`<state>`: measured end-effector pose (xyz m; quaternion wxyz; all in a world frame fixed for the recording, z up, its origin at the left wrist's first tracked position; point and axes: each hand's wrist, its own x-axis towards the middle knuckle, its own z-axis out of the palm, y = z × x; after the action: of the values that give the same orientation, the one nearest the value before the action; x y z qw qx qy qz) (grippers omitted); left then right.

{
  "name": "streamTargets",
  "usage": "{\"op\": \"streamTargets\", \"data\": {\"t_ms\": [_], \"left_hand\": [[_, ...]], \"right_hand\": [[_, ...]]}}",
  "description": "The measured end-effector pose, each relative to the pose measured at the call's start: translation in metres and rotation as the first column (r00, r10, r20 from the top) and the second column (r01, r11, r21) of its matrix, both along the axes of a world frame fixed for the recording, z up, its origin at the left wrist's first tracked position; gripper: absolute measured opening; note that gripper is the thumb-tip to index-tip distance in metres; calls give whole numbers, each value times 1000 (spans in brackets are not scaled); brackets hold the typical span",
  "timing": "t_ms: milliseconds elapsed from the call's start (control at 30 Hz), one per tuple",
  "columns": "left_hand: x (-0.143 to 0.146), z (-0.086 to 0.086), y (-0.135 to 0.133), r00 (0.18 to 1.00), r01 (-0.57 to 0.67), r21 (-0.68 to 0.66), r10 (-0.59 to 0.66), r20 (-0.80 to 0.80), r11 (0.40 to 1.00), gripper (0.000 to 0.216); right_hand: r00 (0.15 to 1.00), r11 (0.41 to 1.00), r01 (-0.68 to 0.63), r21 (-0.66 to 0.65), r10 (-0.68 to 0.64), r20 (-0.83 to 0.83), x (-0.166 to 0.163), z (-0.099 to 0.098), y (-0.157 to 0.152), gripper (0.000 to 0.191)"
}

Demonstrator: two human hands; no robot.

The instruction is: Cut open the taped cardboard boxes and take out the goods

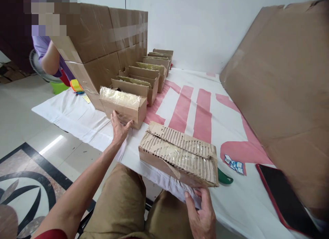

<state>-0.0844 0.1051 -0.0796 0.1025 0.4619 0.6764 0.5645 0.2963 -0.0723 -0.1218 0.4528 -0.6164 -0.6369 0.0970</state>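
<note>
My left hand [119,129] has its fingers spread against the front of a small cardboard box [122,108] with clear tape over its upper edge. That box is the nearest in a row of open cardboard boxes [144,74] running back along the cardboard wall. In front of me lies a separate long box [177,153], its top showing torn, ribbed corrugation under tape. My right hand [202,211] is at the lower front edge of this long box, thumb and fingers apart. Its fingertips are partly hidden at the cloth edge. A green curved handle [225,177] sticks out behind the box's right end.
A white and pink cloth [180,105] covers the table. At the right lie a red-edged phone [285,198] and a small blue-white packet [233,164], beside a leaning cardboard sheet [288,81]. Another person's arm [51,59] shows behind the tall cardboard wall [102,36] at left.
</note>
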Motion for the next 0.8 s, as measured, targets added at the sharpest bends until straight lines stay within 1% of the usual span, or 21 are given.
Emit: {"op": "streamTargets", "data": {"t_ms": [100,233,300,400,500,600,667,733,800], "left_hand": [[8,10,25,998,-65,-67,65,1,996,120],[23,19,54,994,-108,-139,106,-25,984,116],[29,21,65,991,-130,-159,127,-34,979,114],[34,23,74,988,-154,-185,149,-41,971,113],[33,29,78,989,-148,-204,142,-45,968,110],[31,41,80,991,-130,-224,129,-20,966,109],[31,50,77,993,-102,-237,112,32,966,110],[31,57,68,993,-58,-241,82,87,969,110],[34,58,49,993,-18,-237,45,111,971,107]], "right_hand": [[999,999,27,-38,-28,-26,1,-4,-1,41],[995,988,55,-145,-66,-72,4,-7,-3,48],[994,981,52,-187,-70,-89,4,-7,-4,49],[991,979,55,-197,-77,-106,5,-6,-4,49],[990,978,50,-202,-75,-120,4,-8,-2,50],[987,979,29,-203,-60,-146,3,-8,1,52],[984,980,9,-201,-44,-171,2,-5,3,53],[981,979,-15,-205,-25,-193,1,1,3,54],[974,975,-49,-215,-1,-227,2,7,2,55]]}}
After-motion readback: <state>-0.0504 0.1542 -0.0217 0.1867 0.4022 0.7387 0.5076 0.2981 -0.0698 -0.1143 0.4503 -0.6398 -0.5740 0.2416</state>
